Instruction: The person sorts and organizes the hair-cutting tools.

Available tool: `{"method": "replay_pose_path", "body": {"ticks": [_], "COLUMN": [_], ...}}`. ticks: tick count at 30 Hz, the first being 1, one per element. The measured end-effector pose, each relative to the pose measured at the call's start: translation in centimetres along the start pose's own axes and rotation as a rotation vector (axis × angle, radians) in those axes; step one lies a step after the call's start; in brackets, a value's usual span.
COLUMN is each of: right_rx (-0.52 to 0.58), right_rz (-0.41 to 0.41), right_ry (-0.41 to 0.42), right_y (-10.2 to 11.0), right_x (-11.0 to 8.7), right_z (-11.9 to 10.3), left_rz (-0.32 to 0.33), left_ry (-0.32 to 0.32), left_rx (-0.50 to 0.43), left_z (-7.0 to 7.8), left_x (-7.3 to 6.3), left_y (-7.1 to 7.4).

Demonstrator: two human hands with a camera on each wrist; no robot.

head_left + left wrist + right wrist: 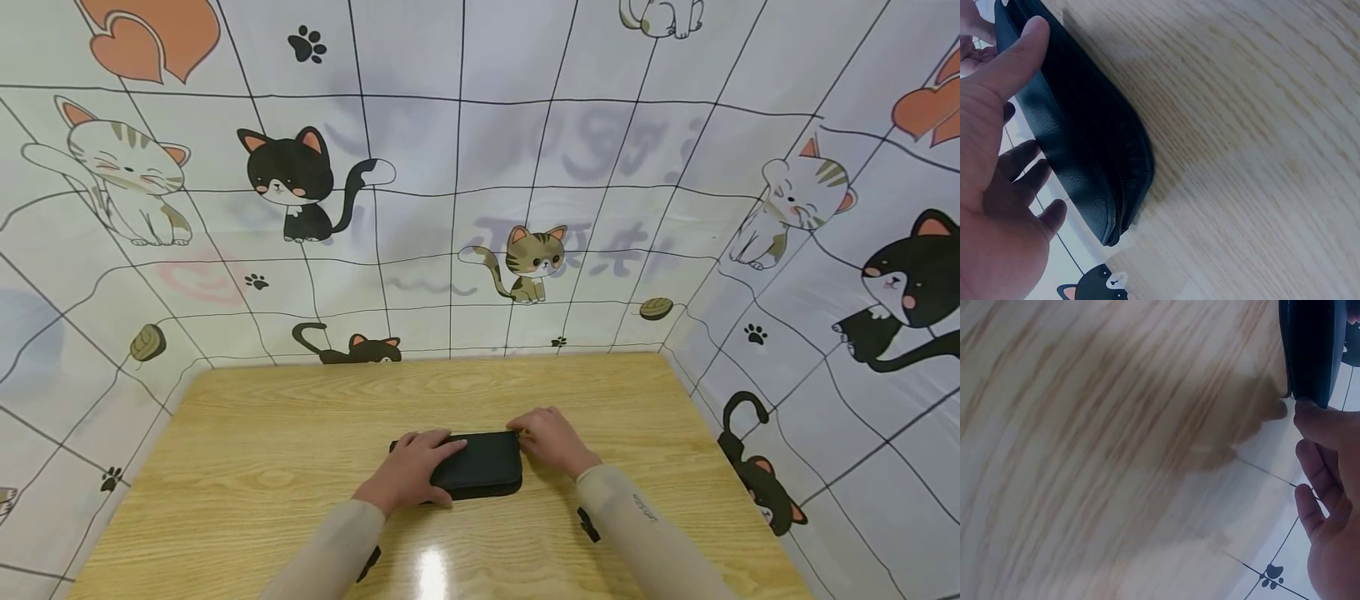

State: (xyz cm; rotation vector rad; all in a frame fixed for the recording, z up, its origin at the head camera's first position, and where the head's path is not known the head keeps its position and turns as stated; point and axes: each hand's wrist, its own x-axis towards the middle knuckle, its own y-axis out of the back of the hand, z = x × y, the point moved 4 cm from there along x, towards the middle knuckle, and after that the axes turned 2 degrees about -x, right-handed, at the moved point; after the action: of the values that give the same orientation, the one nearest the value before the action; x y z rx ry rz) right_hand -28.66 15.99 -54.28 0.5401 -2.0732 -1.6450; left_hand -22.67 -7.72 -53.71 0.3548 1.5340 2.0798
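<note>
A black zip wallet (480,468) with a grained, leather-like cover lies on the wooden table. My left hand (414,468) grips its left end, fingers over the top and thumb at the near side. In the left wrist view, the thumb lies along the zipped edge of the wallet (1079,169), and the zipper teeth show near the end. At the far right corner, my right hand (553,440) pinches with thumb and fingertips. The right wrist view has that thumb against the end of the wallet (1313,353); whether it holds a zipper pull, I cannot tell.
The wooden table (285,433) has a light grain and a bright reflection near its front. White cloth (420,275) printed with cats and grid lines stands behind the table and along both sides. Dark straps show beneath both sleeves.
</note>
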Motion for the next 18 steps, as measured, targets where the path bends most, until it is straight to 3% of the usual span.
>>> {"method": "replay_pose_path", "body": {"ticks": [9,18], "right_rx": [-0.013,0.006], "right_rz": [0.036,0.044], "right_ry": [0.006,-0.043], "right_y": [-0.61,-0.57], "right_x": [0.36,0.61], "right_z": [-0.04,-0.19], "left_rz": [0.002,0.017], "left_ry": [0.016,0.023], "left_rx": [0.028,0.023], "left_z": [-0.1,0.27], "left_x": [0.25,0.23], "left_y": [-0.41,0.02]}}
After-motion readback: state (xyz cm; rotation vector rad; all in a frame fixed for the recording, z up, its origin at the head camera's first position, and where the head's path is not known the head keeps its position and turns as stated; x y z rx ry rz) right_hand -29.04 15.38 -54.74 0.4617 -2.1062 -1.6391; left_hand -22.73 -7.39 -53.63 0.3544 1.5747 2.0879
